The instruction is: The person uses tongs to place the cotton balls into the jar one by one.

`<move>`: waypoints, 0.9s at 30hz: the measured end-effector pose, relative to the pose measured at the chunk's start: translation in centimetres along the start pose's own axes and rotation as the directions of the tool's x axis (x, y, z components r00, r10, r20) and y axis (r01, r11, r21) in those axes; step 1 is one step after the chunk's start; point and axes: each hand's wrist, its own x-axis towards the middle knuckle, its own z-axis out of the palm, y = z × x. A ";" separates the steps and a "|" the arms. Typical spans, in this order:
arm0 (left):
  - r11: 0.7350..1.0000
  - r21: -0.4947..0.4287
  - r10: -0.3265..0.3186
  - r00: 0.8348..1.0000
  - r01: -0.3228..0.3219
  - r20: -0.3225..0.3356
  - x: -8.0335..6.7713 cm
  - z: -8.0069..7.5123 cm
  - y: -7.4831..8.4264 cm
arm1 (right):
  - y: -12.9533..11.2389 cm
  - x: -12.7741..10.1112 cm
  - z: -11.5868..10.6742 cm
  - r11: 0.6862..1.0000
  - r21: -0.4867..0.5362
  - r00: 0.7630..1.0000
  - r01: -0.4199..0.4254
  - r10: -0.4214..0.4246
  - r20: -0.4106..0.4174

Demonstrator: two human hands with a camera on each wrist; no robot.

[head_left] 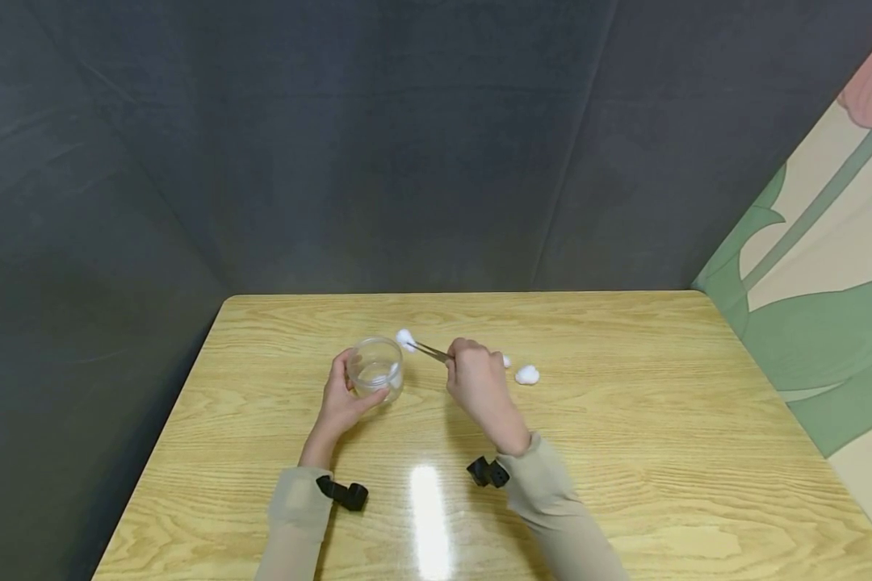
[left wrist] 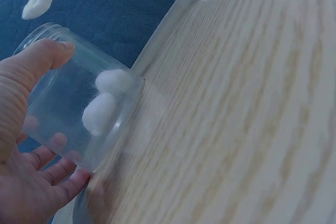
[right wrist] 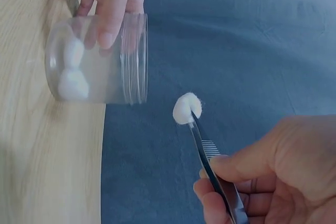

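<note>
Clear plastic jar [head_left: 376,369], upright on the light wood-grain worktop [head_left: 625,452], held by the left hand [head_left: 340,402]: thumb on the near wall, fingers [left wrist: 52,153] curled round the far side, as seen through the wall in the left wrist view. Two cotton balls [left wrist: 105,100] lie at the jar's bottom, touching each other. The right hand [head_left: 480,386] pinches metal tweezers [right wrist: 210,163] between thumb and fingers [right wrist: 210,203]; the tweezer tips are pressed together on a third cotton ball [right wrist: 186,108].

Key relation: the held ball hangs above and just to the right of the jar's open rim, apart from it, not yet over the mouth. Tweezers' long axis runs from the right hand up-left toward the jar, w/ ball at the far end. In the right wrist view the jar mouth faces the ball, a short gap between rim and cotton. The right hand carries the ball; the left hand is nearer the jar & steadies it.

Two more cotton balls [head_left: 526,374] rest on the worktop to the right of the right hand, one partly hidden behind it. Black wrist straps [head_left: 343,492] sit on both beige sleeves. Dark grey cloth backdrop [head_left: 407,145] behind; a floral panel [head_left: 828,266] at right.
</note>
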 end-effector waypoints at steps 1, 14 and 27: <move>1.000 0.001 0.001 1.000 -0.001 0.000 0.0 0.0 0.0 | -0.1 0.0 0.1 1.000 0.006 1.000 -0.002 0.002 0.006; 1.000 0.008 0.006 1.000 -0.006 0.004 0.0 0.0 0.0 | -1.4 0.4 1.4 1.000 0.003 0.998 0.027 -0.027 0.064; 0.999 0.037 0.002 1.000 -0.001 -0.007 0.0 0.1 0.3 | -2.0 0.4 2.2 0.999 -0.025 0.991 0.022 -0.019 0.130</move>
